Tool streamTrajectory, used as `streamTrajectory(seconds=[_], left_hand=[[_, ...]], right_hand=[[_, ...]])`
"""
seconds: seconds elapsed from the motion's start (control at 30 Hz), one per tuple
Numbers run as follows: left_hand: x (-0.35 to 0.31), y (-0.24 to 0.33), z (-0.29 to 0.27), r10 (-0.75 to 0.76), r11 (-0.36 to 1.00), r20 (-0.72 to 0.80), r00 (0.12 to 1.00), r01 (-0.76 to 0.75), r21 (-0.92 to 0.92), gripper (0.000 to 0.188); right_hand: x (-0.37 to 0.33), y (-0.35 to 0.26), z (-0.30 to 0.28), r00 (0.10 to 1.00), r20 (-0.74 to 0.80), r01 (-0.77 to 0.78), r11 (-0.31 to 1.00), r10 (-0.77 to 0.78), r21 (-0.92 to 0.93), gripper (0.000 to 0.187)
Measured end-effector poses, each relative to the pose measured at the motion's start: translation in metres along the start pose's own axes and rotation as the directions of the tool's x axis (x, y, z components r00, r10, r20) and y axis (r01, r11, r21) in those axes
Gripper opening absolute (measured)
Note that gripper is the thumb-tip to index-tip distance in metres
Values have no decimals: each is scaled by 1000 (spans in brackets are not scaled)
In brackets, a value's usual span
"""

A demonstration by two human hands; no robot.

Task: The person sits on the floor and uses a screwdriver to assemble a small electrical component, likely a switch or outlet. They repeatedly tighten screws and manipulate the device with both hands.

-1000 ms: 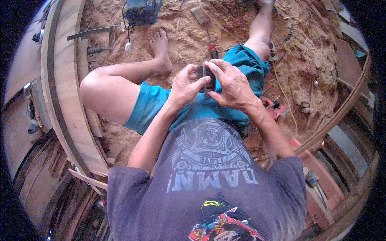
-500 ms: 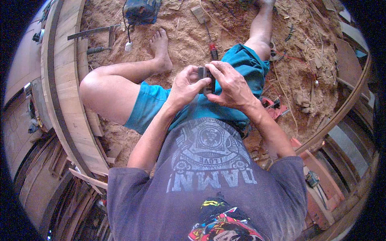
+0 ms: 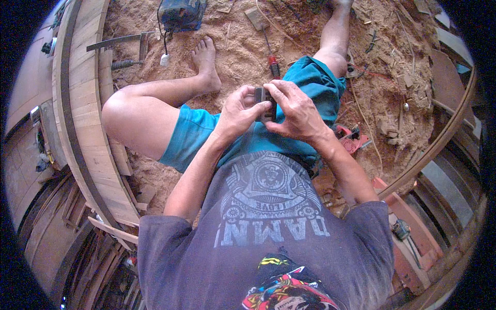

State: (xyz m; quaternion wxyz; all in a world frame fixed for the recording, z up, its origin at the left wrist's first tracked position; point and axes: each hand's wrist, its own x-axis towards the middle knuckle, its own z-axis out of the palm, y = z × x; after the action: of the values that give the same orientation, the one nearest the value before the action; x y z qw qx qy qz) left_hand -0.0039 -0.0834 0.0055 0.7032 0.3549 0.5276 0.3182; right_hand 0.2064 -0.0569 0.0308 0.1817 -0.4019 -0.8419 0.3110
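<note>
Over my lap, between the blue-green shorts, both hands hold a small dark block-like piece whose kind I cannot make out. My left hand grips its left side, the thumb laid across toward the middle. From the other side my right hand closes on it, fingers curled over its far end and thumb at its near end. The two hands almost meet, and fingers cover much of the piece. Just beyond them lies a red-and-black handled screwdriver on the sawdust.
Sawdust covers the floor. A dark blue machine and a white plug lie ahead. Planks run along the left, with a metal square across them. A red tool lies by my right forearm, and a reddish wooden frame behind it.
</note>
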Motion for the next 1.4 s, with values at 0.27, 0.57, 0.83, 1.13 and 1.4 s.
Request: streamTrajectory(seconds=[0.27,0.57,0.83,1.13,1.4], left_hand=[[1,-6,-3,-4,1000,15,1000,4,-12,39],[1,-2,-2,-5,1000,24,1000,5,-3,39],[3,-13,-2,72,990,17,997,-74,117,37],[-7,-6,2,156,904,13,988,-148,401,36],[-15,-3,7,209,860,-1,978,-184,476,34]], right_hand=[[0,-1,-1,1000,-4,4,1000,-4,7,85],[-3,0,1,1000,-9,11,1000,-11,11,87],[-3,-3,2,998,-56,13,1000,-12,19,79],[-6,2,-4,994,24,-107,987,105,117,64],[6,13,-14,951,163,-303,896,263,324,63]])
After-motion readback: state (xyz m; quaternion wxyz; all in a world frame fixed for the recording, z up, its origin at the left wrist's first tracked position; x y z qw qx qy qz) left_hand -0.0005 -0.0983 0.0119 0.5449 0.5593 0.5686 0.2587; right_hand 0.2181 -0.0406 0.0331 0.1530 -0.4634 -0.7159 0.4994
